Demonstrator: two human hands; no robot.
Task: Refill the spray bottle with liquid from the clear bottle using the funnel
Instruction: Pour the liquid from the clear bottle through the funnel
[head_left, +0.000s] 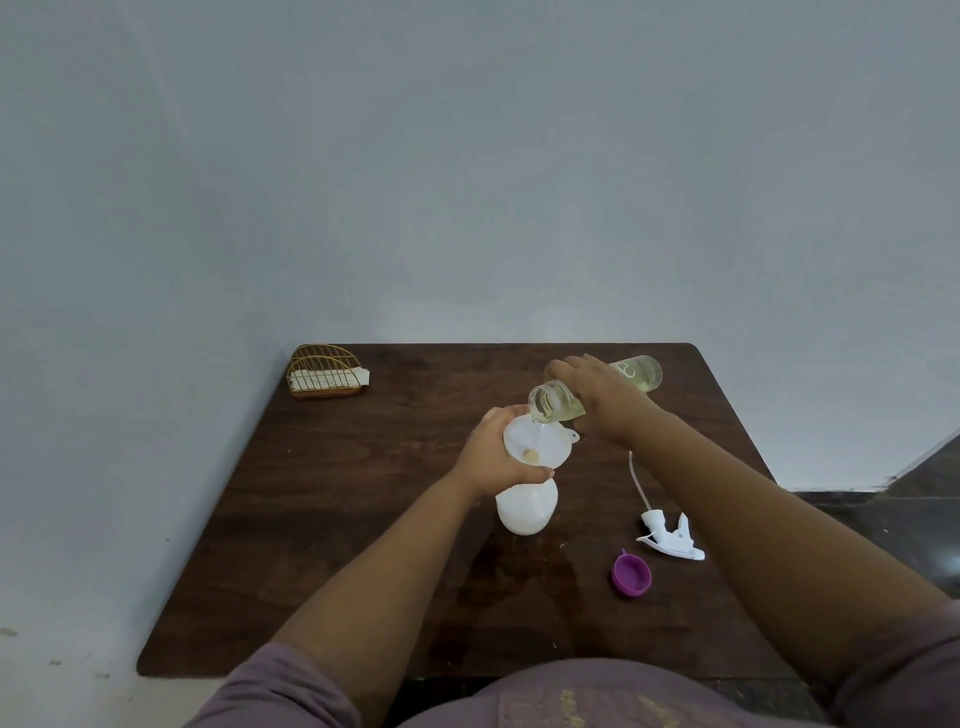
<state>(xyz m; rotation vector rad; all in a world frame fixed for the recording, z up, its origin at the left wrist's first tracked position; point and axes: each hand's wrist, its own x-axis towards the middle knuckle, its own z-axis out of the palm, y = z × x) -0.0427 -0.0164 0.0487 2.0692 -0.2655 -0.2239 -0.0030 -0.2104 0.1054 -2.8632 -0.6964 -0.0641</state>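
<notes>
A white spray bottle (525, 509) stands near the middle of the dark wooden table (322, 519), its top removed. A white funnel (537, 441) sits in its neck. My left hand (491, 454) grips the bottle's neck and the funnel's underside. My right hand (605, 397) holds the clear bottle (641, 374) tipped on its side, mouth (545, 402) over the funnel's rim. Pale yellow liquid runs from it into the funnel. The white trigger spray head (670, 535) with its thin dip tube lies on the table to the right.
A purple cap (631, 574) lies open side up near the spray head. A gold wire holder (327, 371) with white paper stands at the table's far left corner. A pale wall backs the table. Dark floor shows at the right.
</notes>
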